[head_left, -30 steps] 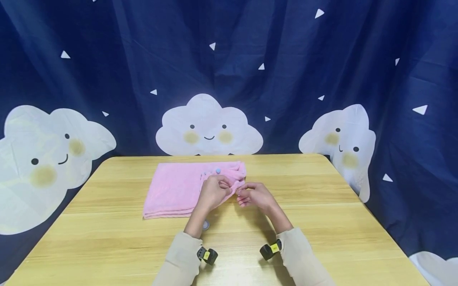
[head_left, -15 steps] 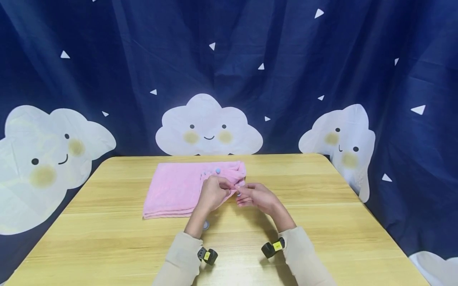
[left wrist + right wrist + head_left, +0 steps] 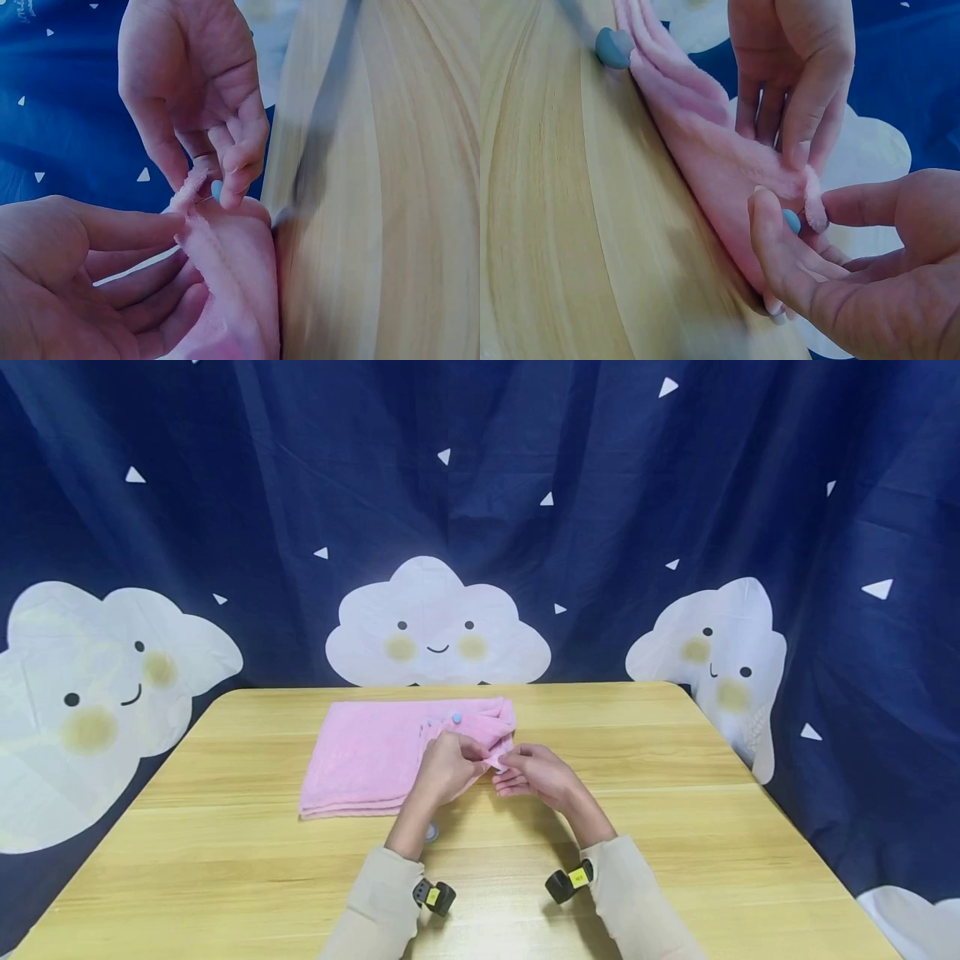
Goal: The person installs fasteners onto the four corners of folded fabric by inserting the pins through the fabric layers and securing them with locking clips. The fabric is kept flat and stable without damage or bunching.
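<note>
While the left hand (image 3: 447, 764) pinches the near edge of the pink cloth (image 3: 363, 756), the right hand (image 3: 543, 774) pinches the right end of that edge. Cloth lies on the table (image 3: 225, 868), long axis left to right, mostly left of the right hand. Small blue bead (image 3: 791, 220) sits at the edge, nearer the right fingers.

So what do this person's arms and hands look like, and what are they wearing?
Both arms wear plain beige long sleeves, the left sleeve and the right sleeve. At each cuff sits a small black gadget, left and right, with a yellow label. The left hand and right hand wear no gloves. No cables show.
</note>
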The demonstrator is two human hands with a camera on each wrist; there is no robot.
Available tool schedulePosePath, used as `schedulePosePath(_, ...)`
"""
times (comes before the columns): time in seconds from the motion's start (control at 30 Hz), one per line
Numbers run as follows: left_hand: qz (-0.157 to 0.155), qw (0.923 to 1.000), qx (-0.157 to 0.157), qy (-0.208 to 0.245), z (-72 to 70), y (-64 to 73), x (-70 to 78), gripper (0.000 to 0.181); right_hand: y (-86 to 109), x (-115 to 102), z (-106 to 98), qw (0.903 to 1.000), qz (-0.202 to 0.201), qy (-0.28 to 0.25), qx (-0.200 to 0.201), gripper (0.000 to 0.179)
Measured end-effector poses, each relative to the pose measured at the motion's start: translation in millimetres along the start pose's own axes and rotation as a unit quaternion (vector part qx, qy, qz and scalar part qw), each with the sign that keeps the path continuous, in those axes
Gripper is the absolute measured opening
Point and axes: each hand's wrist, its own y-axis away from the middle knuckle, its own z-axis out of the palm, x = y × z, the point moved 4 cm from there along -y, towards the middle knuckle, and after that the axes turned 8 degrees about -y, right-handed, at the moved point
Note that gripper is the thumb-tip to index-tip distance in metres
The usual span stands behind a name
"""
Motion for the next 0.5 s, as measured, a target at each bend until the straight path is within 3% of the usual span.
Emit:
schedulePosePath(0.17, -0.004, 0.9999, -0.013, 0.005, 0.4, 1.1, -0.9, 0.014, 0.3, 0.2, -0.3, 1.0000, -0.003, 0.003, -0.006, 0.026)
schedulePosePath(0.5, 0.003, 1.0000, 0.000, 0.003, -1.4, 1.8, 1.6, 0.010, -0.8, 0.2, 0.4, 0.9999, -0.007, 0.002, -0.015, 0.030)
